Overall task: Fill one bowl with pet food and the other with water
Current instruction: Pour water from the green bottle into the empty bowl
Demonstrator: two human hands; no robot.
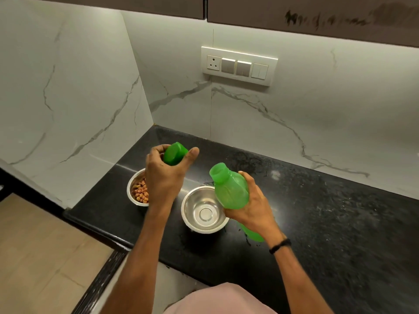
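Kibble bowl (131,191) lies half hidden behind left hand (162,175).

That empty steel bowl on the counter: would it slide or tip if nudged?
Probably slides: the round stainless-steel bowl sits on a polished black stone counter. Likely light, since it looks empty. Its wide, low shape suggests it rarely tips.

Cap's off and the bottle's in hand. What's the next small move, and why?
Probably tip the green bottle in the right hand further, bringing its open mouth over the empty steel bowl, and start pouring. The left hand already holds the cap clear, the other bowl already has kibble, and this bowl looks dry.
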